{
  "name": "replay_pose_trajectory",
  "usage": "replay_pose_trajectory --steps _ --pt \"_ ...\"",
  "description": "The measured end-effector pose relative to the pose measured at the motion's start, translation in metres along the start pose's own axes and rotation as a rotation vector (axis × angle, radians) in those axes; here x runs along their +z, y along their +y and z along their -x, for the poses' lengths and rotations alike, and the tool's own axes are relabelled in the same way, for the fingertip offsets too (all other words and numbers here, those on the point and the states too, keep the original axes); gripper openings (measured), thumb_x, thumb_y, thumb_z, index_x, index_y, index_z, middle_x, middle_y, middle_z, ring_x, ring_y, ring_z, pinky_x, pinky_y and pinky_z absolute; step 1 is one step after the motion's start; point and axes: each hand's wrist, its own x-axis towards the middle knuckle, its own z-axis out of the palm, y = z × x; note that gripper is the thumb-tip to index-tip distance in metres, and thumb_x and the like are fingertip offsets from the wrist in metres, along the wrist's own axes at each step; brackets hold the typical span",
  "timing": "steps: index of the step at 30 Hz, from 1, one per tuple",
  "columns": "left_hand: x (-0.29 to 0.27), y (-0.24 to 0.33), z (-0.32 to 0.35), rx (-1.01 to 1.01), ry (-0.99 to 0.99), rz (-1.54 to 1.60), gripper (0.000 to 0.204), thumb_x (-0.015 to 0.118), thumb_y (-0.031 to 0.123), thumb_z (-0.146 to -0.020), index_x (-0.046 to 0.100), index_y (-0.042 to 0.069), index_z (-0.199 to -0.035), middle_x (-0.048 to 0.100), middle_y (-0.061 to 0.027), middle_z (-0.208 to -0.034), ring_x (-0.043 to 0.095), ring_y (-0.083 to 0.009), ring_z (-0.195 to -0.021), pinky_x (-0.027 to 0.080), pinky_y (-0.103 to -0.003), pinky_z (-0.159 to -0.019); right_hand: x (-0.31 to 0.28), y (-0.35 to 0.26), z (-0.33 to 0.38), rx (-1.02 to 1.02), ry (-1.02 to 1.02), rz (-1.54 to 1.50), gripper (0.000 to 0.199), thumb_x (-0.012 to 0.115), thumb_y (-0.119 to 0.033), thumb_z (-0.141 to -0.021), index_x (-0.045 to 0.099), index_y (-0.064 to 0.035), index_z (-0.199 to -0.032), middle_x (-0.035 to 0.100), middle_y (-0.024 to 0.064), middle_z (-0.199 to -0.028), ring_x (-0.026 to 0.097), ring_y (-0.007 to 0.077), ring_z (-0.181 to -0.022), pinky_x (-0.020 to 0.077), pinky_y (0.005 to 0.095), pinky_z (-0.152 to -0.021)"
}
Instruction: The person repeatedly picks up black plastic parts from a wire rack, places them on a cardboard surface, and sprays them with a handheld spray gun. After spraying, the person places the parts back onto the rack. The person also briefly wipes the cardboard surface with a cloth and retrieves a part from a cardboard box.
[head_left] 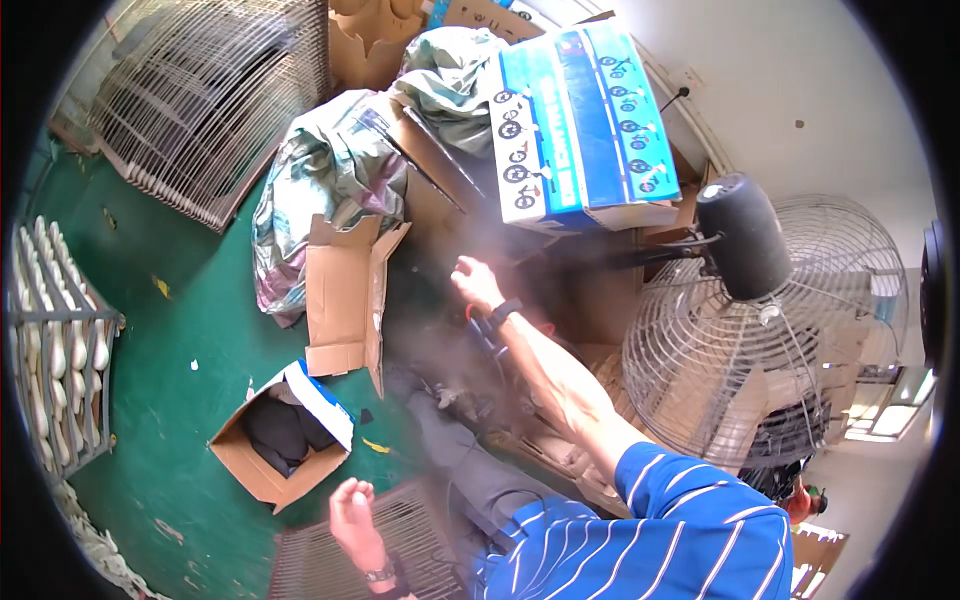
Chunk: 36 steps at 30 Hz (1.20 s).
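Observation:
My right hand [478, 283], a dark band at its wrist, reaches out near the middle of the view. Its fingers are curled, and what they may hold is hidden. Just left of it stands an open brown cardboard box [340, 290] with raised flaps. Lower down, my left hand [357, 518] is loosely closed with nothing visible in it. It is nearest to a small open carton [268, 487] holding a dark grey item [285, 430]. Haze blurs the area below my right hand, where I cannot make out the things.
A large wire-caged fan [745, 240] stands at right, close to my right arm. Behind are a blue and white carton [570, 130] and a crumpled greenish sack [340, 150]. Wire racks [210, 110] and a rack of pale shoe-shaped pieces [65, 345] stand on the green floor [170, 420].

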Motion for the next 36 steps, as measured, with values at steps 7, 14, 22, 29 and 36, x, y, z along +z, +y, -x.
replay_pose_trajectory --steps 7,14,22,29,36 --pt "0.126 0.017 -0.181 -0.014 -0.154 -0.043 0.024 0.063 0.011 -0.101 0.063 -0.002 -0.121 0.069 -0.0097 -0.107 0.069 -0.0173 -0.095 0.056 -0.032 -0.089 0.012 0.047 -0.117 0.350 -0.102 -0.234 0.071 0.070 -0.019 -0.083 0.047 0.0042 -0.146 0.066 0.0211 -0.131 0.070 0.0225 -0.095 0.0584 0.0357 -0.079" --pt "0.269 -0.022 -0.267 0.037 -0.539 -0.025 0.031 0.064 0.014 -0.100 0.062 0.003 -0.129 0.066 -0.0079 -0.124 0.064 -0.0188 -0.115 0.054 -0.033 -0.097 -0.070 0.074 -0.122 -0.130 0.292 0.203 0.052 0.057 -0.007 -0.084 0.058 0.0030 -0.135 0.059 0.0295 -0.135 0.059 0.0432 -0.123 0.0461 0.0439 -0.105" --pt "0.420 -0.056 -0.329 0.255 -0.858 -0.192 0.049 0.059 0.003 -0.087 0.058 0.002 -0.135 0.062 -0.0119 -0.136 0.055 -0.0240 -0.131 0.041 -0.038 -0.112 -0.129 0.084 -0.138 -0.159 0.408 0.157 0.044 0.048 0.000 -0.085 0.072 -0.0063 -0.122 0.071 0.0229 -0.114 0.069 0.0372 -0.108 0.0535 0.0389 -0.096" --pt "0.430 -0.094 -0.329 0.146 -0.913 -0.280 0.049 0.066 0.006 -0.091 0.056 0.004 -0.139 0.059 -0.0122 -0.140 0.055 -0.0257 -0.132 0.043 -0.039 -0.111 -0.124 0.105 -0.149 -0.051 0.375 0.231 0.040 0.054 -0.005 -0.083 0.075 -0.0062 -0.116 0.074 0.0215 -0.109 0.071 0.0365 -0.102 0.0538 0.0393 -0.095" --pt "0.540 0.031 -0.398 0.193 -1.074 0.018 0.035 0.059 0.032 -0.103 0.061 0.011 -0.132 0.058 -0.0018 -0.129 0.053 -0.0145 -0.122 0.044 -0.038 -0.103 -0.116 0.095 -0.151 -0.059 0.345 0.202 0.040 0.054 -0.010 -0.088 0.071 -0.0026 -0.124 0.074 0.0218 -0.105 0.071 0.0266 -0.084 0.0531 0.0358 -0.083"
